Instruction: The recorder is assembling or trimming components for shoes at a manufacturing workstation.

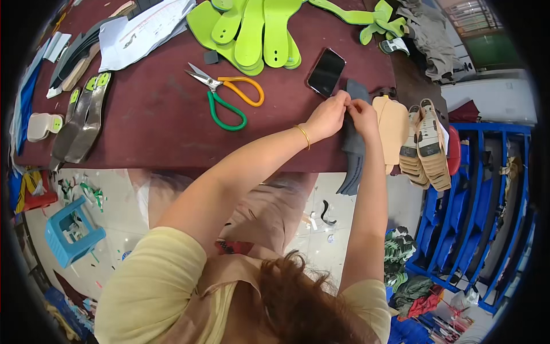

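Observation:
Both hands meet at the right part of the maroon table, over a stack of long dark grey strips [354, 143] that overhangs the front edge. My left hand [326, 117] is closed in a pinch, its fingertips at the stack's left side. Close beside it, my right hand [364, 118] pinches too, thumb and finger almost touching the left fingertips. Whatever lies between the fingers is too small or hidden to make out. A black-screened phone [326, 72] lies just beyond my left hand. Right of my right hand is a pile of tan insole-shaped pieces [391, 129].
Scissors [213, 84] with one orange and one green handle lie open mid-table. Beyond them are lime-green sole-shaped pieces [249, 40]. Stacked beige pieces [432, 143] sit at the right edge, near a blue rack [452, 212]. A blue stool [71, 232] stands on the littered floor.

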A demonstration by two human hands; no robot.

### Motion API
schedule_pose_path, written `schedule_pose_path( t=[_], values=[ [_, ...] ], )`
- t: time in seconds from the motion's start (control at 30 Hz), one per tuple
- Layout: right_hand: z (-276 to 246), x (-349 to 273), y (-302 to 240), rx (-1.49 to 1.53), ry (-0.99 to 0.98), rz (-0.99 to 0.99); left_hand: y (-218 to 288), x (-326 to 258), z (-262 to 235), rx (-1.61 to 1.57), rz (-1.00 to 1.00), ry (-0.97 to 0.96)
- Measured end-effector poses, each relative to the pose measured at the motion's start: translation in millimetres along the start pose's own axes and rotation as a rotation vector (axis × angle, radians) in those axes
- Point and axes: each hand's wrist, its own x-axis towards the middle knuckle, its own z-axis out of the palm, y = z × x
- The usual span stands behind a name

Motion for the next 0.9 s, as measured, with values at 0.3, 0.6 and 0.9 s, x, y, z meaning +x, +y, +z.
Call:
schedule_pose_path(
  t=[0.3,0.6,0.9],
  values=[
    [25.0,-14.3,25.2,0.472,0.356,-0.002,-1.4,-1.3,14.3,0.394,0.291,0.111],
    [26.5,-27.7,32.0,1.117,0.479,0.101,-3.3,1.3,18.4,0.417,0.194,0.148],
    [14.7,-21.3,31.8,0.948,0.248,0.078,-0.3,-3.4,14.9,0.379,0.223,-0.038]
  ],
)
